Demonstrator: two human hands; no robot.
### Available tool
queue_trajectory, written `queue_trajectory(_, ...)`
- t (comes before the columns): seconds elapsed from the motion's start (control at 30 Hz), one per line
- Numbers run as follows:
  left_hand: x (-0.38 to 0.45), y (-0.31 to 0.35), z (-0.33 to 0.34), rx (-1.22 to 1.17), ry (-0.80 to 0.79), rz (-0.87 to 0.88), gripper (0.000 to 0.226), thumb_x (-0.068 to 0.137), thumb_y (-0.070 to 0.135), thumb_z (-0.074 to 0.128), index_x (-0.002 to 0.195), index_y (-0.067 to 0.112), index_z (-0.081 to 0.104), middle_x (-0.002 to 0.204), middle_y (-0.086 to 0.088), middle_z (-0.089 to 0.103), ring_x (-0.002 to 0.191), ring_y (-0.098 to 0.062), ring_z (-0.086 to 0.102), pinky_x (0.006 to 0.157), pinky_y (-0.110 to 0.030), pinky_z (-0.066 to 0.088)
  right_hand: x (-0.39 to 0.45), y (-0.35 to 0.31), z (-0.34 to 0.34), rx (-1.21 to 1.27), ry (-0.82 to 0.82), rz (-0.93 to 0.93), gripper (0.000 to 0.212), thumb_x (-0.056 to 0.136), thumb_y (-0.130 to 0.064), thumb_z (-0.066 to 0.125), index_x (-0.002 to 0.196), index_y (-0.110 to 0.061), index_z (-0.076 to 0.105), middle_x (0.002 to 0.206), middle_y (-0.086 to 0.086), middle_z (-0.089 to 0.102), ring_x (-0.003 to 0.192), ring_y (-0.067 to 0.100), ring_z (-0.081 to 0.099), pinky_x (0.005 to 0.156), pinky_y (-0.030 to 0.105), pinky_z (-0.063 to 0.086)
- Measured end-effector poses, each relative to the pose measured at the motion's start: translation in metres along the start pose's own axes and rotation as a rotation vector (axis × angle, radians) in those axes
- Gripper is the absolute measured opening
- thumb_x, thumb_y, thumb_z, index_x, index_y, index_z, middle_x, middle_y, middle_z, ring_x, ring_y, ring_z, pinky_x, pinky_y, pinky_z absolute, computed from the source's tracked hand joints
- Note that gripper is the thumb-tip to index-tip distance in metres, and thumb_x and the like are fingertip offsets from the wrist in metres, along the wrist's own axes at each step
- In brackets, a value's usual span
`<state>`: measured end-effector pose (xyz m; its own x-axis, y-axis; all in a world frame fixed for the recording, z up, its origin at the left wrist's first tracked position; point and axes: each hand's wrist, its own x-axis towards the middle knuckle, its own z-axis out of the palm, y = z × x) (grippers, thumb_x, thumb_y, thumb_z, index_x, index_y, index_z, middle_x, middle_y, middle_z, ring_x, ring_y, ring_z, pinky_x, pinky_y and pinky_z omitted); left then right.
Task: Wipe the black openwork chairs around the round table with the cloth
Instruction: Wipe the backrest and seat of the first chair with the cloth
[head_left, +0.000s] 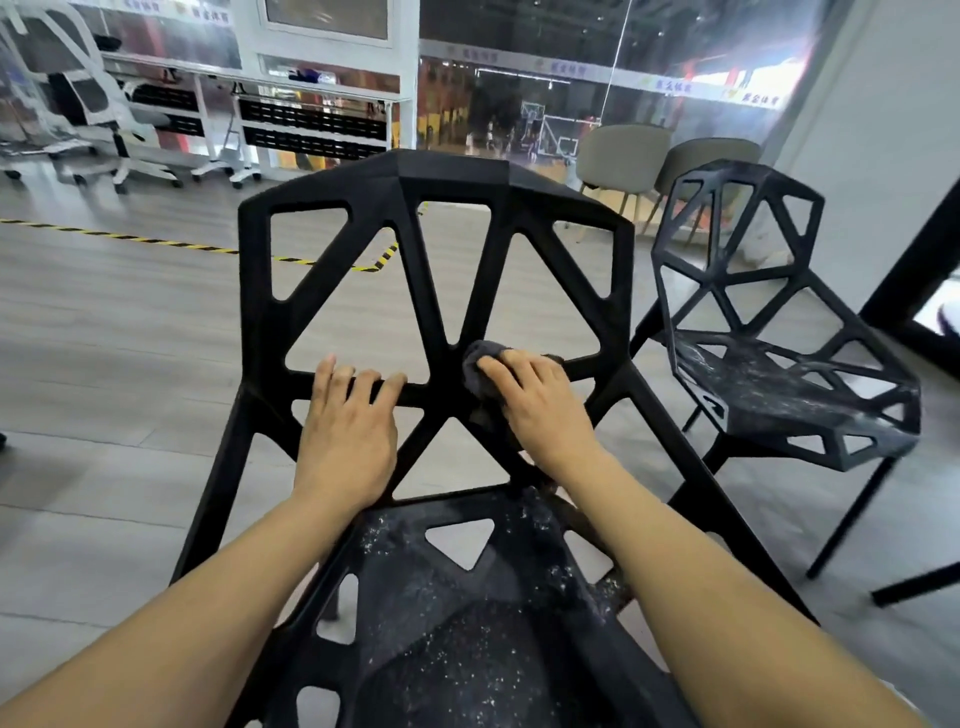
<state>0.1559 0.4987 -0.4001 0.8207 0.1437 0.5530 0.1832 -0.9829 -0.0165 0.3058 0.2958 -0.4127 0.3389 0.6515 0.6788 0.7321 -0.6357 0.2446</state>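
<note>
Black moulded plastic, cut through with triangular and trapezoid openings, makes up the nearest openwork chair (436, 291), which fills the middle of the view with its backrest facing the camera. Pale dust and white specks cover its seat at the bottom of the view, while the backrest struts look matte and cleaner.

A left hand (345, 431) lies over the horizontal bar at the base of the backrest, its fingers curled over the bar and gripping it. Just beside it, a right hand (540, 400) presses a dark grey crumpled cloth (480, 364) against the junction where the slanted struts meet that same bar; its fingers bend over the cloth and hold it. The 2 hands sit close together but do not touch.

To the right, a second black openwork chair (779, 332) stands apart from the first, with a strip of floor between them; its seat is streaked with pale smears.

Grey wood-look floor (130, 332) spreads wide and open to the left and behind the backrest, crossed by a yellow-and-black striped tape line (124, 238). Behind the second chair stand 2 grey upholstered chairs (670, 156).
</note>
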Motion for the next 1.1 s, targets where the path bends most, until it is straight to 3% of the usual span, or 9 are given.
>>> queue_trajectory(0.1,0.002,-0.001,0.003,-0.013,0.014,-0.015,0.042,0.087,0.013,0.059,0.129,0.015,0.058,0.11,-0.009,0.058,0.116,-0.038,0.047,0.123,-0.051,0.011,0.001,0.033,-0.018,-0.087,-0.021,0.019,0.05,0.084,-0.012,0.064,0.132,-0.012,0.051,0.115,0.011,0.061,0.095,0.036,0.06,0.083,0.045,0.049)
queue_trajectory(0.2,0.002,0.001,0.003,0.005,-0.011,-0.03,0.04,0.088,0.015,0.059,0.128,0.016,0.058,0.109,-0.009,0.058,0.116,-0.038,0.047,0.123,-0.052,0.012,-0.005,0.049,-0.035,-0.097,-0.068,0.075,0.046,0.089,-0.02,0.039,0.129,-0.008,0.056,0.116,0.012,0.06,0.1,0.036,0.059,0.09,0.045,0.05)
queue_trajectory(0.37,0.01,0.018,-0.007,-0.027,0.016,-0.127,0.039,0.087,0.022,0.062,0.124,0.01,0.061,0.115,-0.013,0.063,0.112,-0.041,0.051,0.116,-0.055,0.025,0.002,0.033,-0.028,0.132,-0.102,0.285,0.038,0.087,-0.008,0.058,0.125,-0.014,0.059,0.12,0.006,0.06,0.111,0.032,0.054,0.097,0.04,0.038)
queue_trajectory(0.47,0.03,0.054,-0.018,-0.122,0.137,0.034,0.057,0.089,0.018,0.058,0.143,0.002,0.046,0.138,-0.017,0.053,0.127,-0.037,0.047,0.11,-0.049,0.037,0.008,0.032,-0.029,0.239,-0.13,0.314,0.033,0.088,-0.011,0.058,0.121,-0.015,0.06,0.116,0.005,0.062,0.108,0.033,0.055,0.093,0.042,0.038)
queue_trajectory(0.53,0.05,0.07,-0.021,-0.101,0.149,0.129,0.068,0.094,0.02,0.052,0.153,-0.001,0.028,0.154,-0.017,0.038,0.144,-0.036,0.033,0.12,-0.047,0.027,0.012,0.035,-0.036,0.342,-0.142,0.325,0.033,0.09,-0.016,0.054,0.123,-0.017,0.059,0.116,0.004,0.061,0.108,0.034,0.055,0.093,0.047,0.041)
queue_trajectory(0.7,0.073,0.063,-0.008,0.21,-0.097,0.098,0.074,0.105,0.04,0.029,0.155,-0.007,0.002,0.165,-0.019,0.013,0.154,-0.036,-0.006,0.124,-0.052,-0.004,0.036,0.032,-0.092,0.398,0.408,0.499,0.036,0.094,-0.017,0.058,0.129,-0.007,0.057,0.113,0.011,0.059,0.102,0.028,0.051,0.092,0.033,0.041)
queue_trajectory(0.8,0.073,0.062,-0.003,0.248,-0.093,0.12,0.076,0.105,0.042,0.031,0.155,-0.006,0.0,0.163,-0.019,0.016,0.154,-0.035,-0.008,0.123,-0.053,-0.005,0.093,0.039,-0.115,0.159,0.536,0.412,0.042,0.095,-0.021,0.058,0.136,-0.012,0.055,0.128,0.011,0.056,0.112,0.029,0.05,0.098,0.037,0.038)
queue_trajectory(0.97,0.075,0.06,0.003,0.259,-0.081,0.111,0.083,0.098,0.036,0.053,0.154,-0.005,0.009,0.157,-0.017,0.028,0.154,-0.034,0.001,0.124,-0.053,-0.003,0.134,0.065,-0.069,-0.091,0.218,0.047,0.056,0.097,-0.008,0.054,0.151,-0.017,0.044,0.158,0.013,0.038,0.148,0.034,0.031,0.12,0.05,0.027)
queue_trajectory(1.1,0.079,0.058,0.003,0.197,-0.07,0.107,0.083,0.093,0.039,0.059,0.152,-0.003,0.018,0.15,-0.013,0.039,0.153,-0.031,0.01,0.125,-0.05,-0.002,0.093,0.076,-0.045,-0.073,0.226,0.069,0.057,0.098,-0.003,0.05,0.153,-0.017,0.042,0.161,0.012,0.034,0.15,0.031,0.028,0.119,0.047,0.032)
